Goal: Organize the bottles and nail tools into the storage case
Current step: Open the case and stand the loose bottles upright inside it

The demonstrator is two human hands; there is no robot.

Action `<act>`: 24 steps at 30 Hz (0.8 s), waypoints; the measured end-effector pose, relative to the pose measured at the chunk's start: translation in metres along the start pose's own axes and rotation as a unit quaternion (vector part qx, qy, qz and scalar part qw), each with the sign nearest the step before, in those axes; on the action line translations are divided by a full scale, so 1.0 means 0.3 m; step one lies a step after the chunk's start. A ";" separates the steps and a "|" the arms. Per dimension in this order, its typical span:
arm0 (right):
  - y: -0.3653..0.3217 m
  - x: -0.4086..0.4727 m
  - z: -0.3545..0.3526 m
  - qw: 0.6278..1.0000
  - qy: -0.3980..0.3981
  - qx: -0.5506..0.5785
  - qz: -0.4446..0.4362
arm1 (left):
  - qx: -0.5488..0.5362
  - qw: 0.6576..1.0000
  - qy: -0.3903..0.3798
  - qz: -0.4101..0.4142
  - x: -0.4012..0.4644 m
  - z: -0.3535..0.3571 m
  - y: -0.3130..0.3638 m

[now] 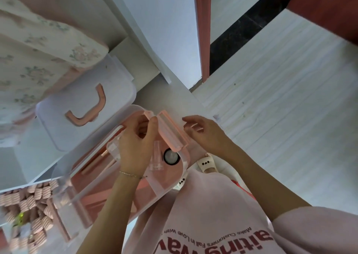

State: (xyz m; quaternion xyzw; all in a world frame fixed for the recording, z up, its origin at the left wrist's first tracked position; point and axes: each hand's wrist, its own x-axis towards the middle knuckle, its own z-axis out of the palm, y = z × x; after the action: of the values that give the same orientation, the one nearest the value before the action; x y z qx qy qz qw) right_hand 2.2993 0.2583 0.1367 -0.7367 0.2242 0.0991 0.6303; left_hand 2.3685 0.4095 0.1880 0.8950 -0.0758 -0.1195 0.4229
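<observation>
Over on the left, the case lid (85,106) with its pink handle lies on the counter (174,97); beside it the storage case (124,172) holds a clear bottle (157,160). My left grip (135,145) curls around the stiff pink latch (170,131). My right grip (201,133) hovers loose, holding nothing; light, slippery plastic, I judge, best held by its edges.

pale pink cotton shirt (213,215) | small dark red words, upside down: "Make Customers Fall In Love With..." | big dark red letters under them, cut off: "aiting" and "Wav" | other words: none can be read
</observation>
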 end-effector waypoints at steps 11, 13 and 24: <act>-0.290 -0.071 0.216 0.957 0.095 -0.076 -0.263 | 0.045 0.983 0.179 0.020 -0.110 -0.250 -0.130; -0.304 -0.078 0.295 0.951 0.040 -0.114 -0.285 | 0.078 0.971 0.224 -0.001 -0.150 -0.327 -0.190; -0.270 -0.094 0.579 0.883 -0.113 -0.329 -0.315 | -0.053 0.937 0.249 -0.240 -0.395 -0.449 -0.437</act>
State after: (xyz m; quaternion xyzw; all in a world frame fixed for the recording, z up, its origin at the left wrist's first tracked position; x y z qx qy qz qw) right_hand 2.3351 0.4415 0.1882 -0.9173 -0.1383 0.0459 0.3707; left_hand 2.2967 0.6198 0.1867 0.8638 0.2555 0.0052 0.4342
